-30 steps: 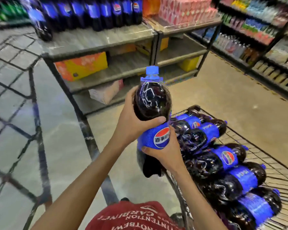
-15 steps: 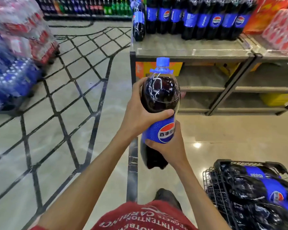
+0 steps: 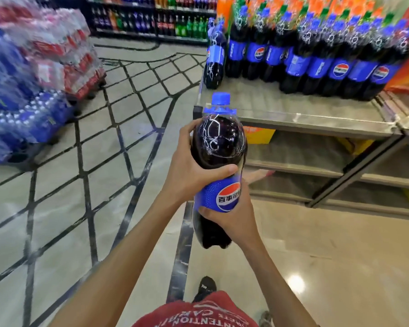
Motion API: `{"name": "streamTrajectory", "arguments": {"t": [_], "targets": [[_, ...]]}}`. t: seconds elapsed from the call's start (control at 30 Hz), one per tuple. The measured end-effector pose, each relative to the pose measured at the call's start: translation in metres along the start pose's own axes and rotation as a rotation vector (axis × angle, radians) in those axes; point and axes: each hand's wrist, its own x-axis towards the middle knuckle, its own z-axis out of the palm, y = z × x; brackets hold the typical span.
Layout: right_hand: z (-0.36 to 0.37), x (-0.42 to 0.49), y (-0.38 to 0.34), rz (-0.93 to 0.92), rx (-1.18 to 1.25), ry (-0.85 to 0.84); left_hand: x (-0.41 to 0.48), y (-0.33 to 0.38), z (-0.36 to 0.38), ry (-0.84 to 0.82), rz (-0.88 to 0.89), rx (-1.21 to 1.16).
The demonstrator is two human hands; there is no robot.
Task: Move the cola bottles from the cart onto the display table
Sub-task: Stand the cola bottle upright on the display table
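Carriage is the step in hand: the large dark plastic cola bottle with a blue cap and blue label (image 3: 219, 142) is upright in mid-air, just short of the near left corner of the grey metal display table (image 3: 293, 109). The left hand (image 3: 191, 171) wraps its shoulder with the thumb laid across the front. The right hand (image 3: 232, 218) curls round the lower label, so both grip the bottle firmly. The cart is out of view. A row of matching cola bottles (image 3: 340, 67) stands along the back of the tabletop, with a single bottle (image 3: 214, 57) at the left corner and bare top in front. Best, I judge, to lift the base over the table edge, set it flat on the bare strip beside the others, label forward, and let go only once it stands steady.
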Motion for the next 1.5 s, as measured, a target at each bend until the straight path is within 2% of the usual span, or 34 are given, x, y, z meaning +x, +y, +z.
{"name": "streamTrajectory", "arguments": {"t": [0.37,0.93,1.23,1.5], "targets": [[-0.027,0.167,0.002,0.021,-0.005,-0.037,0.155,-0.025,0.035,0.054,-0.004,0.017],[-0.053,0.401,0.013,0.106,-0.074,0.11,0.401,-0.095,0.09,-0.079,0.043,-0.019],[-0.078,0.485,0.026,0.108,-0.046,0.17,0.49,-0.113,0.127,-0.161,0.052,0.04],[-0.129,0.574,0.054,0.101,-0.059,0.188,0.57,-0.127,0.184,-0.194,0.023,0.106]]}}
